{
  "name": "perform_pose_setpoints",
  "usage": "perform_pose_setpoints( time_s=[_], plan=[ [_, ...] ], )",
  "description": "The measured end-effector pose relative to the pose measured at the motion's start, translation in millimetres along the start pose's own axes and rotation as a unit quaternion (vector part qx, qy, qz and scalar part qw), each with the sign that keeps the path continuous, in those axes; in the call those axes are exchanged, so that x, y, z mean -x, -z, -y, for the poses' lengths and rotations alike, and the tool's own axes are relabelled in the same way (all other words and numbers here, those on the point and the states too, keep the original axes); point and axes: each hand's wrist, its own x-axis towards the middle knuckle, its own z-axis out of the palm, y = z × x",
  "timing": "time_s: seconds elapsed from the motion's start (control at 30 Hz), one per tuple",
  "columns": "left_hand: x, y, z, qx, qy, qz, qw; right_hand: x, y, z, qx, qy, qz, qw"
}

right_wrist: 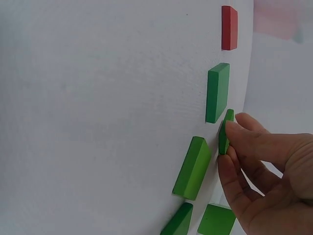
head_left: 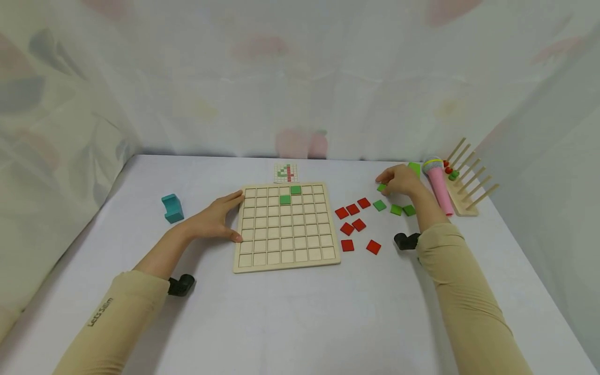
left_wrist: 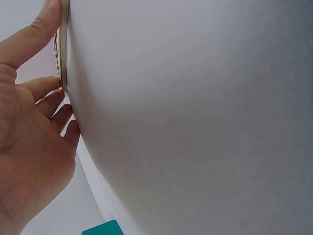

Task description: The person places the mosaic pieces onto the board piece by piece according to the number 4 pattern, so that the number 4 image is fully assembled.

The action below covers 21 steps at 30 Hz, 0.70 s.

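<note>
A wooden grid board (head_left: pixel 286 260) lies mid-table with two green tiles (head_left: pixel 285 199) set in its upper rows. My left hand (head_left: pixel 230 216) rests with straight fingers against the board's left edge (left_wrist: pixel 62 49). To the right of the board my right hand (head_left: pixel 385 186) pinches a small green tile (right_wrist: pixel 225 134) between thumb and fingertips, just above the table. Other loose green tiles (head_left: pixel 396 210) and several red tiles (head_left: pixel 352 209) lie between that hand and the board. In the right wrist view, green tiles (right_wrist: pixel 216 92) and a red tile (right_wrist: pixel 229 28) lie close to the fingers.
A small pattern card (head_left: pixel 285 173) lies behind the board. A teal block (head_left: pixel 172 208) stands at the left. A pink toy microphone (head_left: pixel 439 187) and a wooden peg rack (head_left: pixel 466 182) sit at the far right. A curtain surrounds the white table.
</note>
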Motion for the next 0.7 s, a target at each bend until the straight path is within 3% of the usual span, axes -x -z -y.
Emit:
perform_pose_setpoints(
  time_s=[0.33, 0.7],
  plan=[
    [0.1, -1.5, 2.6, 0.001, -0.001, -0.001, 1.0, 0.1, -0.6, 2.8, 0.016, 0.025, 0.021, 0.999],
    [0.8, -0.6, 0.0, 0.001, 0.003, -0.002, 1.0, 2.1, -1.3, 8.0, 0.036, 0.024, 0.013, 0.999]
  ],
)
